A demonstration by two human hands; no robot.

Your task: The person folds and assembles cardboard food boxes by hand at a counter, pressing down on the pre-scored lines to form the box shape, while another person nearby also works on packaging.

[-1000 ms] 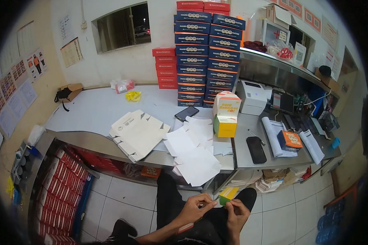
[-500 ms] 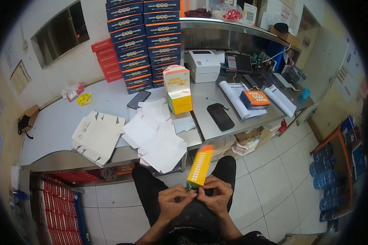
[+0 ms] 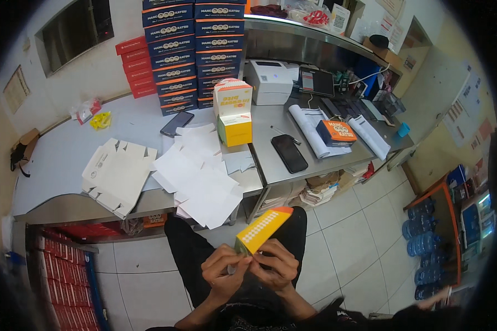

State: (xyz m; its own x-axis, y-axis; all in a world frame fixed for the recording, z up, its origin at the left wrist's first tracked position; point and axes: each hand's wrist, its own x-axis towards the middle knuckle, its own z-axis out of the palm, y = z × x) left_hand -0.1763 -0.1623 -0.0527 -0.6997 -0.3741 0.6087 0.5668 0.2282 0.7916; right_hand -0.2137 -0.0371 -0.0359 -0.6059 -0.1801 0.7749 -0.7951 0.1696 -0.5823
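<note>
- Lower left of the frame: red boxes [image 3: 66, 284], packed in rows, white print too small to read.
- Middle left, on the bench [image 3: 44, 190]: flat cream carton blank [image 3: 119, 171], notched edges, faint dark print on one panel.
- Upper middle: two stacks of navy boxes [image 3: 219, 58], orange edges, bold white lettering beside a row of round emblems.
- Just below centre: white blanks [image 3: 201, 179], overlapping, no writing visible.
- Lower middle: left hand [image 3: 226, 269], thumb and fingers pinching the green end of a small yellow carton.
- Above it, upper middle: opened carton [image 3: 237, 131], standing, yellow and orange lettering on its raised flap.
- Lower middle, between the two hands: yellow carton [image 3: 262, 229], white dots along its face, orange far end. Change: steeper half a second ago, now leaning further right; the grip has stayed at the green end, so handling there seems unfinished.
- Just right: right hand [image 3: 276, 265], fingers curled, grasping the same end.
- Middle right: orange-and-navy box [image 3: 336, 134], large white lettering.
</note>
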